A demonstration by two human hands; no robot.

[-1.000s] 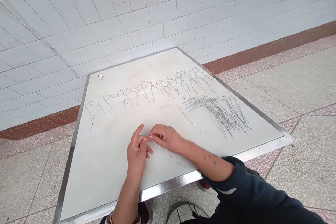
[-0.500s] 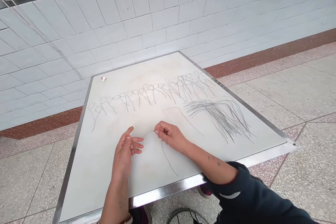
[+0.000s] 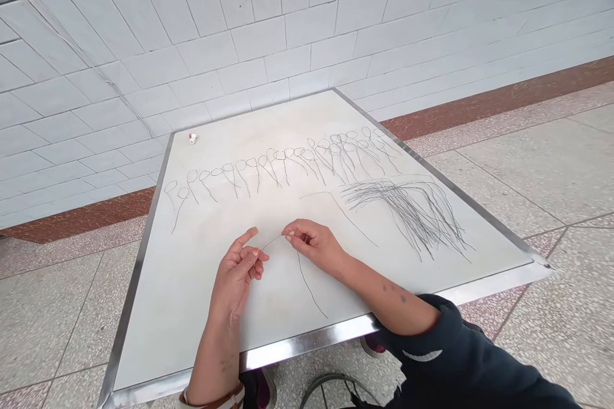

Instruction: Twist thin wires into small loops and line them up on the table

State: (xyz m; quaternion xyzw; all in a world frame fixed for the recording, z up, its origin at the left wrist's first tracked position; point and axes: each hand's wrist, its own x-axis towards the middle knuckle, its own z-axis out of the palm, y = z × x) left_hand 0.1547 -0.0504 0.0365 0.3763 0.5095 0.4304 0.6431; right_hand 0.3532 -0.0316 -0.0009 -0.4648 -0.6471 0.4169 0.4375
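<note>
A thin dark wire [image 3: 311, 291] is stretched between my two hands, its long tail hanging down to the right over the white board. My right hand [image 3: 314, 244] pinches it between thumb and forefinger. Thumb and middle fingers of my left hand [image 3: 240, 268] close on the wire's left end, while the forefinger sticks out straight. Between the hands the wire bows slightly upward. Beyond them runs a row of looped wires [image 3: 249, 164], each with a round eye and loose tails. To the right lies a bundle of straight-cut wires [image 3: 407, 211].
A single bent wire [image 3: 352, 222] lies between my right hand and the bundle. The white tabletop [image 3: 163, 319] has a metal edge and stands by a tiled wall [image 3: 268, 51]. A small red-and-white object [image 3: 193, 138] sits at the far left corner.
My left hand has moved slightly right and up, its thumb and fingers closing on the wire end. The right hand keeps its pinch, almost in place. The view has shifted a little.
</note>
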